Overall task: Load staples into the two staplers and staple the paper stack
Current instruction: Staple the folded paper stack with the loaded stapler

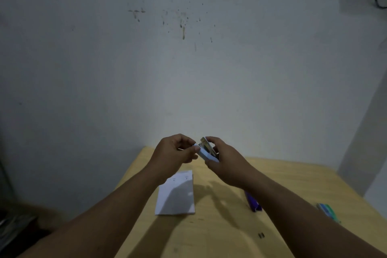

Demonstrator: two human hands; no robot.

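Now both hands (195, 153) on pale-blue stapler (206, 154), above table (293, 184)

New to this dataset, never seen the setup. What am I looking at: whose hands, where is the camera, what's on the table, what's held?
No robot here: a person's bare hands, filmed by one wide-angle camera worn on the head, looking forward and down. The left hand and right hand together hold a small light blue stapler above a yellow table. On the table lie a white paper stack, a purple stapler, partly behind the right forearm, a green-blue box and a few loose staples.
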